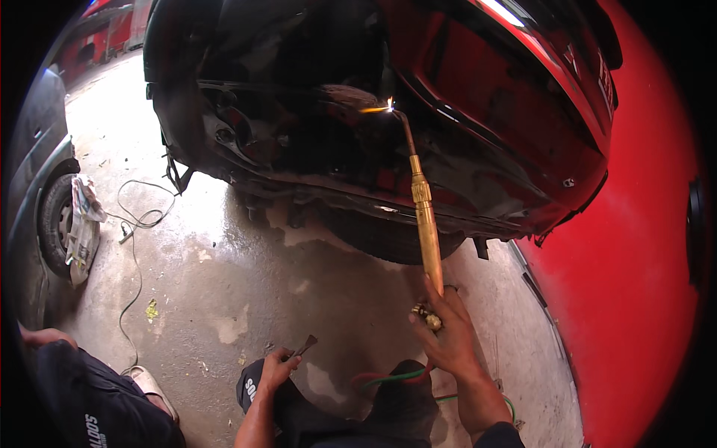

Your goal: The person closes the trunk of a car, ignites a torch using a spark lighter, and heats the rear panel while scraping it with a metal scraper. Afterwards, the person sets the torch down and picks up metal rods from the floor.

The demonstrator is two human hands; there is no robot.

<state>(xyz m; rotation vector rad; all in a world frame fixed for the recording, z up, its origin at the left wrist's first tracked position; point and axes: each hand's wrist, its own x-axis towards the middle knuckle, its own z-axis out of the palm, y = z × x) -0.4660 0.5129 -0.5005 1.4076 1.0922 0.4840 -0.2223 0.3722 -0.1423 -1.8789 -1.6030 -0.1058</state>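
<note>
Heating in hand: right hand [446, 328] grips a long brass gas torch [423, 216], its flame tip [388, 107] at the stripped black underside of the red car body [523, 97]. Left hand [278, 366] holds a small dark metal tool [305, 345] low above the concrete floor [224, 284]. Next move calls for a steady flame.

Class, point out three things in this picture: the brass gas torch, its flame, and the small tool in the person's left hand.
Brass gas torch [427, 231]: head view, on the middle of its straight brass handle.
Flame [388, 107]: head view, on the bright glow at the torch tip.
Small dark tool [305, 345]: head view, on the end sticking out of the left hand.
</note>
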